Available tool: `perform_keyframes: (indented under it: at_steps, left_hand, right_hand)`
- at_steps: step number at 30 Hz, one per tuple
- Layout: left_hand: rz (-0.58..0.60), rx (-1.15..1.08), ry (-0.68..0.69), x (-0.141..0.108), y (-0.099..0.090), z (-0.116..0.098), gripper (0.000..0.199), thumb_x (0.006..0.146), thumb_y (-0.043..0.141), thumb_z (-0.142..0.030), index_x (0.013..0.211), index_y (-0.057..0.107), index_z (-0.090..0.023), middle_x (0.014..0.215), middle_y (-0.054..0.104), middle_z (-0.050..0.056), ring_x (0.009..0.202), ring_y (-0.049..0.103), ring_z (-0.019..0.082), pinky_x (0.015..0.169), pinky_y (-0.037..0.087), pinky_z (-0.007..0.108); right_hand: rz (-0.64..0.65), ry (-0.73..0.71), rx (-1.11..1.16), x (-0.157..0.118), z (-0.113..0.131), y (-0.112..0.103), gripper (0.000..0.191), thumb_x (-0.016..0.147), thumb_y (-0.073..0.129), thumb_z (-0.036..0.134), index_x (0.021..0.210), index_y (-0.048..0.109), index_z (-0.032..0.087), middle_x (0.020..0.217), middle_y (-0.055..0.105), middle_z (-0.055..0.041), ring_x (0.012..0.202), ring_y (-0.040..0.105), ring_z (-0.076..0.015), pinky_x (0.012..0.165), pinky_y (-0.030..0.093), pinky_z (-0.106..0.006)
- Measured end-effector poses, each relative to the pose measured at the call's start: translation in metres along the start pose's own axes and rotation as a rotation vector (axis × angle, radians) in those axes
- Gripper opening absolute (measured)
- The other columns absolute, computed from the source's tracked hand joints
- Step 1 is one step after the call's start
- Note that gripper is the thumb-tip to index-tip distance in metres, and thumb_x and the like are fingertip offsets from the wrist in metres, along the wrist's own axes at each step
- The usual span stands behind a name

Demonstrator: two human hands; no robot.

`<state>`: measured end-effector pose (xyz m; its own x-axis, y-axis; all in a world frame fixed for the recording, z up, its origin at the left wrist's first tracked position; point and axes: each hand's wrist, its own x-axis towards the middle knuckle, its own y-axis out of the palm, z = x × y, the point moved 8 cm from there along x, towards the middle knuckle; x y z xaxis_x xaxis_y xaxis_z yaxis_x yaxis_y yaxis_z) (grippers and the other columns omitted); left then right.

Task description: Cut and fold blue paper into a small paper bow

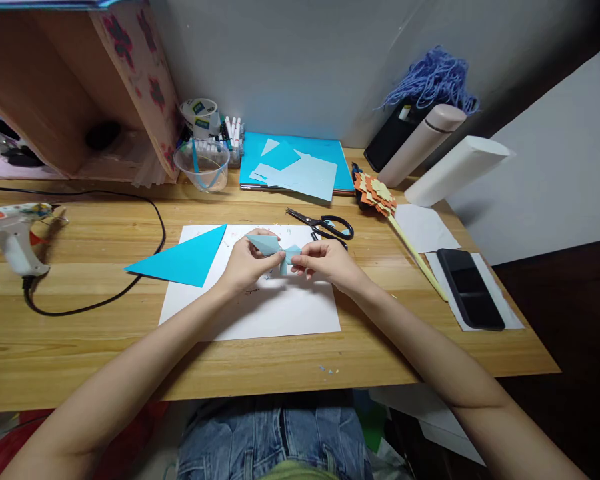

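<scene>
My left hand (250, 262) pinches a small piece of folded light blue paper (264, 245) between thumb and fingers. On its other side, my right hand (325, 262) grips the same paper with thumb and fingertips. Both hands hover over a white sheet (280, 313) that carries small dark marks. Part of the folded paper is hidden behind the fingers. To the left, a bright blue paper triangle (185, 257) overlaps the white sheet. A pair of black-handled scissors (330, 225) lies just beyond my right hand.
A glue gun (13, 237) with a looping black cord stands at left. Behind are a clear plastic cup (203, 170), markers (234, 130) and blue paper scraps (300, 173). On the right lie an orange-and-cream paper flower (375, 193), a phone (470, 288) and a pink bottle (423, 145).
</scene>
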<state>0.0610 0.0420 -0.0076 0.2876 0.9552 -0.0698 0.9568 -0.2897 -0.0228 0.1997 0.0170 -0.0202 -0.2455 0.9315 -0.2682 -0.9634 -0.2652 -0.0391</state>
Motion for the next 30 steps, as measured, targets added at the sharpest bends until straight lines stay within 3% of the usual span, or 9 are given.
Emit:
perform_keyframes:
  at_steps: [7,13,21,30]
  left_hand:
    - [-0.006,-0.039,-0.019,0.000,-0.001,-0.002,0.033,0.060,0.072,-0.029,0.085,0.054,-0.016,0.076,0.059,0.001,0.065,0.054,0.012,0.058,0.042,0.022]
    - [0.009,-0.011,0.017,0.001,-0.002,-0.003,0.032,0.062,0.072,-0.029,0.084,0.054,-0.016,0.077,0.059,0.001,0.062,0.053,0.010,0.056,0.041,0.021]
    - [0.003,0.022,0.000,0.001,-0.002,0.002,0.035,0.060,0.073,-0.034,0.085,0.055,-0.017,0.076,0.059,0.001,0.061,0.053,0.011,0.055,0.040,0.022]
    - [0.015,0.064,-0.059,-0.001,0.000,0.001,0.033,0.061,0.070,-0.032,0.085,0.055,-0.016,0.075,0.054,-0.001,0.059,0.047,0.009,0.053,0.035,0.020]
  right_hand:
    - [0.007,-0.052,-0.037,-0.002,0.006,0.003,0.029,0.066,0.071,0.043,0.063,0.066,0.015,0.066,0.067,-0.0038,0.050,0.053,-0.0083,0.048,0.042,-0.021]
    - [-0.098,-0.105,-0.028,0.000,0.008,-0.008,0.026,0.064,0.074,0.040,0.068,0.066,0.016,0.061,0.063,-0.0003,0.054,0.053,-0.0096,0.053,0.043,-0.023]
    - [-0.044,-0.163,-0.068,0.002,0.011,-0.006,0.026,0.070,0.068,0.041,0.067,0.063,0.016,0.063,0.060,-0.0001,0.058,0.052,-0.0101,0.057,0.041,-0.023]
    - [-0.066,-0.237,-0.114,0.000,0.021,-0.004,0.028,0.075,0.063,0.040,0.063,0.057,0.015,0.060,0.054,0.0018,0.058,0.049,-0.0098,0.058,0.038,-0.023]
